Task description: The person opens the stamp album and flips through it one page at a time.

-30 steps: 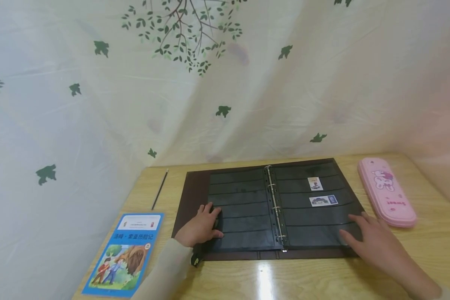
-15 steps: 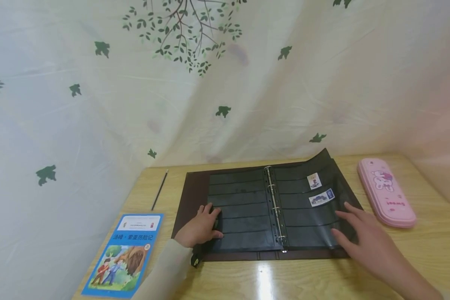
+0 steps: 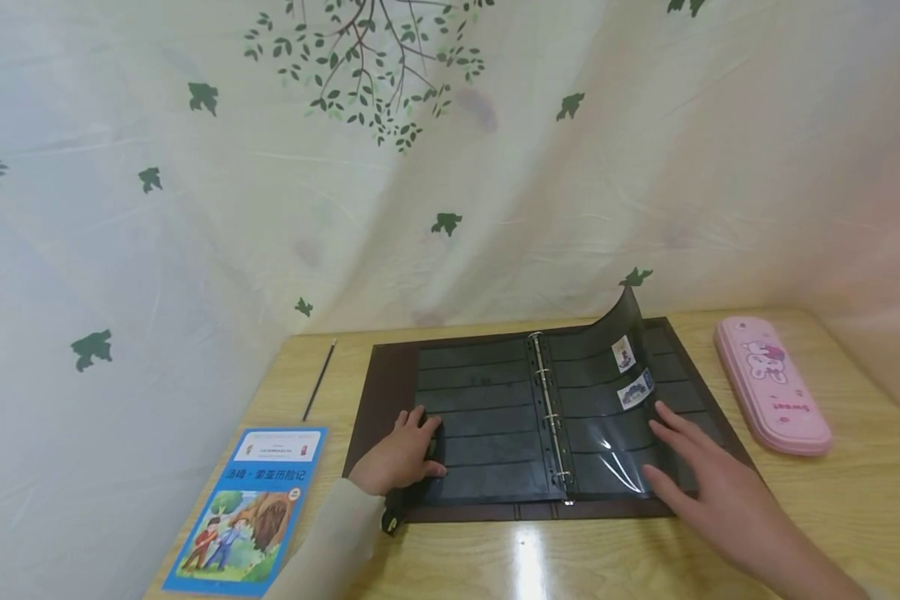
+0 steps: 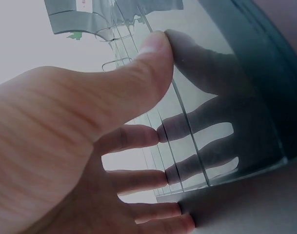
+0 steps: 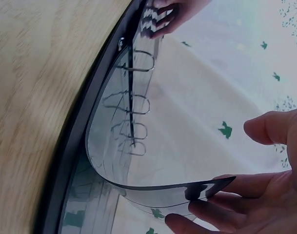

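Note:
A ring binder (image 3: 390,375) lies spread on the table, its black pocket pages on metal rings (image 3: 546,392). On its left page (image 3: 480,442) rests my left hand (image 3: 401,454), fingers spread and fingertips touching the surface. My right hand (image 3: 712,492) has its fingers behind the outer edge of the right page (image 3: 596,425), which curves up off the page under it. In the right wrist view the thumb (image 5: 267,127) stands apart from that sheet. Two stamps sit in the raised page's pockets: a small upright stamp (image 3: 623,354) and a wider blue-and-white stamp (image 3: 635,390).
A pink pencil case (image 3: 774,383) lies right of the binder. To the left are a blue-covered book (image 3: 247,508) and a thin dark pencil-like stick (image 3: 319,379). Behind the wooden table (image 3: 607,567) hangs a pale curtain (image 3: 345,208) with leaf prints.
The right page has come up from lying flat and bends leftward, baring another page beneath. My right hand has moved left with it; my left hand keeps its place.

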A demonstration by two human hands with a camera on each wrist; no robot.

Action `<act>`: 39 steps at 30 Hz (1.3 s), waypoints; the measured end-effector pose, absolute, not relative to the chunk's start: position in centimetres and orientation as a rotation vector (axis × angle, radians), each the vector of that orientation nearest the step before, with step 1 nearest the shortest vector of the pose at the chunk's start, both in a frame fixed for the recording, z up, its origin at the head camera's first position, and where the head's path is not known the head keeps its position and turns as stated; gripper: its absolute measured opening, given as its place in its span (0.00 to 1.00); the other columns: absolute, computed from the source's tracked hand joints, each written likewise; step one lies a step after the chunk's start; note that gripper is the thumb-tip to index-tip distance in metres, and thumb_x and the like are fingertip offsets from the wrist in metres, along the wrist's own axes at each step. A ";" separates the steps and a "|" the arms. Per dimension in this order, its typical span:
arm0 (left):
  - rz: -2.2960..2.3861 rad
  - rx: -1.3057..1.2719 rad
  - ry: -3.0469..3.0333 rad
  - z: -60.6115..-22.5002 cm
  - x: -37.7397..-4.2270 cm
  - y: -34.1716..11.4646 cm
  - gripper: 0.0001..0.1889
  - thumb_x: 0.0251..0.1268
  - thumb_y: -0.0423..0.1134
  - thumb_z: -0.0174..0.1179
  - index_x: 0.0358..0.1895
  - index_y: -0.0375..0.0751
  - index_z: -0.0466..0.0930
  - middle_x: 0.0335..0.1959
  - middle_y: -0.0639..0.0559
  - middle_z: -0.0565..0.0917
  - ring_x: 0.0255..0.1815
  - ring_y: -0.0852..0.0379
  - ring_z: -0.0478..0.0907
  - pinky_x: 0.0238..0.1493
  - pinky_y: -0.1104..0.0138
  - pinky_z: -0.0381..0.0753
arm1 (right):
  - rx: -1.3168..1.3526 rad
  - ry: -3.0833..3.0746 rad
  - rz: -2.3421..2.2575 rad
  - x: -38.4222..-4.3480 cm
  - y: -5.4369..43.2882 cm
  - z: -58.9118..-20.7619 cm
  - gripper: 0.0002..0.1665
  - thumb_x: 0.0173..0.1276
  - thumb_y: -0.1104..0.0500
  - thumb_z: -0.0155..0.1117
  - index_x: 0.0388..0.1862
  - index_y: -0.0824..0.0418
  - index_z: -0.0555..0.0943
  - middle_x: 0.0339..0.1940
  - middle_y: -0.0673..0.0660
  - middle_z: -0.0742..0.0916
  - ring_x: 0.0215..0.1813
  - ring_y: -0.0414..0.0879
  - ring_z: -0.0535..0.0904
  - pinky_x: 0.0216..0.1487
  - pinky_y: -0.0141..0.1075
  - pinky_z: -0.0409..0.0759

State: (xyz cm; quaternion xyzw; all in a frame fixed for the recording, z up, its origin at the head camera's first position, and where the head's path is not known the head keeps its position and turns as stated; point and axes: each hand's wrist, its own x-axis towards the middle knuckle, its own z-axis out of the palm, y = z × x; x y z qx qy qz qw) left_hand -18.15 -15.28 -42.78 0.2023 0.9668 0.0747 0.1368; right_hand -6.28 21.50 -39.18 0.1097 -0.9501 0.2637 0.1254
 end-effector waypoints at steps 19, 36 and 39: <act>0.227 0.588 2.800 -43.0 -18.2 -15.4 0.40 0.55 0.52 0.67 0.68 0.38 0.64 0.70 0.32 0.55 0.69 0.29 0.52 0.59 0.45 0.65 | 0.520 -2.606 0.903 -6.0 18.4 -35.8 0.41 0.64 0.54 0.66 0.74 0.46 0.60 0.75 0.48 0.59 0.65 0.57 0.67 0.48 0.57 0.73; 0.255 0.606 2.797 -43.0 -18.2 -15.5 0.39 0.56 0.51 0.67 0.68 0.37 0.63 0.70 0.31 0.55 0.69 0.28 0.51 0.59 0.44 0.64 | 0.719 -2.493 1.199 -7.9 16.9 -34.2 0.41 0.70 0.63 0.56 0.77 0.47 0.51 0.76 0.48 0.56 0.74 0.51 0.49 0.65 0.47 0.61; 0.254 0.602 2.797 -43.0 -18.2 -15.5 0.39 0.56 0.50 0.67 0.68 0.37 0.63 0.70 0.32 0.56 0.69 0.29 0.51 0.59 0.44 0.64 | 0.719 -2.475 1.279 -8.4 17.0 -34.7 0.38 0.73 0.63 0.50 0.77 0.47 0.50 0.76 0.48 0.57 0.75 0.55 0.45 0.61 0.65 0.55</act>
